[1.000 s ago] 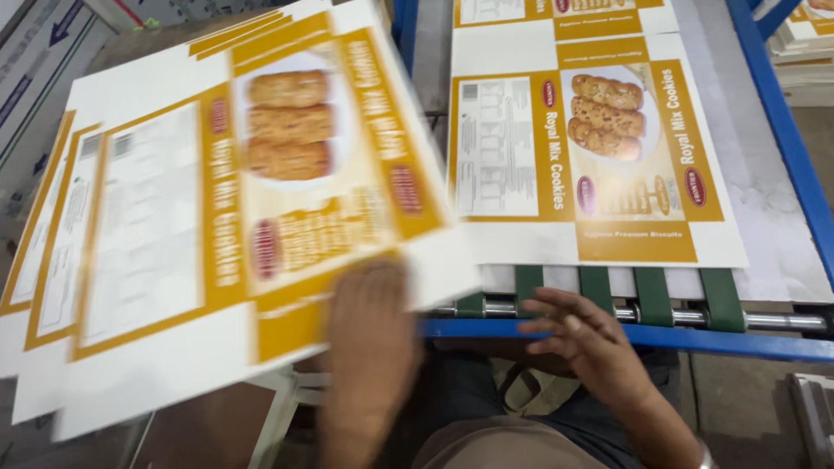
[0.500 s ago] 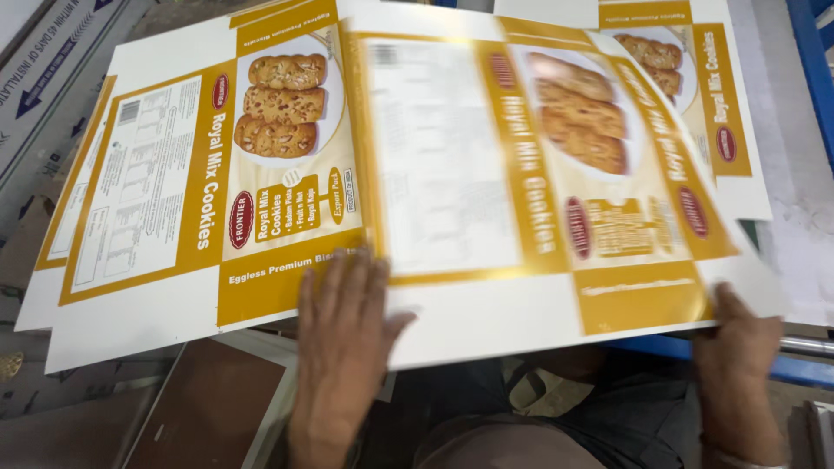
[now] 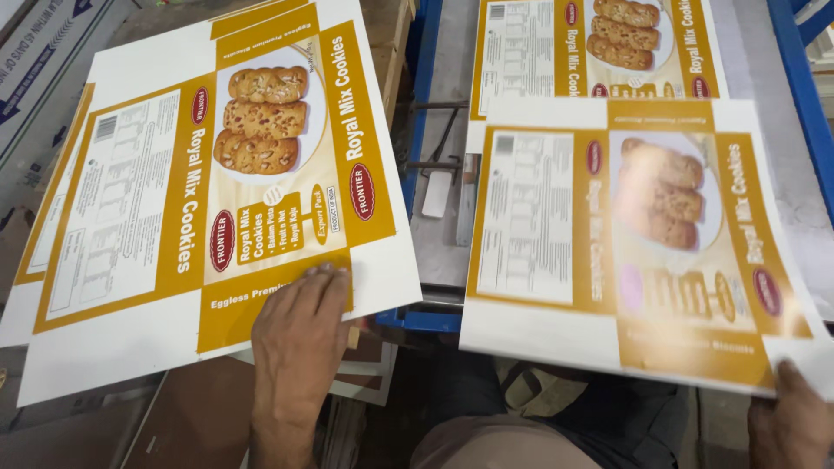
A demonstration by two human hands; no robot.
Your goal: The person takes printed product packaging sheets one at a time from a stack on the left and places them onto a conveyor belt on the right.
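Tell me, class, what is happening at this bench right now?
A person handles flat printed cookie-carton sheets. The left hand presses on the near edge of the top sheet of a stack on the left. The right hand grips the near corner of another sheet, blurred with motion, above a blue-framed table. A further printed sheet lies on the table behind it.

**What the view hides**

The right sheet [image 3: 638, 243] is smeared by motion, its pictured cookies a blur. The right hand [image 3: 792, 426] is cut off by the bottom edge at the sheet's corner; its grip cannot be told. The far sheet [image 3: 591, 52] runs off the top. The left sheet [image 3: 208, 200] hides the stack under it.
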